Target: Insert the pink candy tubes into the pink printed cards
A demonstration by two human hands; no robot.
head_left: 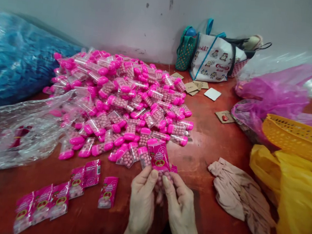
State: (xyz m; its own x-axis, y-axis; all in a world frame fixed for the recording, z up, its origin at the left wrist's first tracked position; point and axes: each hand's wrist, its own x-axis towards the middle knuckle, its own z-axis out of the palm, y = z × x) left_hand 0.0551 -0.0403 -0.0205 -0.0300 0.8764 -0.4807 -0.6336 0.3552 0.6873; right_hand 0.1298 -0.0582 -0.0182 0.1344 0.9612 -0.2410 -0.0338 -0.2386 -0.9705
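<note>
Between both hands is a candy packet [159, 156] with a pink printed upper part and pale pink balls showing at its lower end. My left hand [142, 200] pinches its left side with thumb and fingers. On the other side, my right hand [180, 204] presses its thumb against the lower part where the balls show. The fingertips behind the packet are partly hidden. Just beyond lies a large heap of clear candy containers [129, 103] with bright pink caps, filled with pink balls. A pink-printed packet [108, 192] lies alone left of my hands, and several more packets [42, 202] lie farther left.
A blue-filled plastic bag [20, 63] and clear plastic sheeting [24, 133] flank the heap on the left. To the right are a crumpled cloth [239, 195], a yellow bag [299, 204], an orange basket [294, 139] and a purple bag [282, 88]. A tote bag [212, 60] stands by the wall.
</note>
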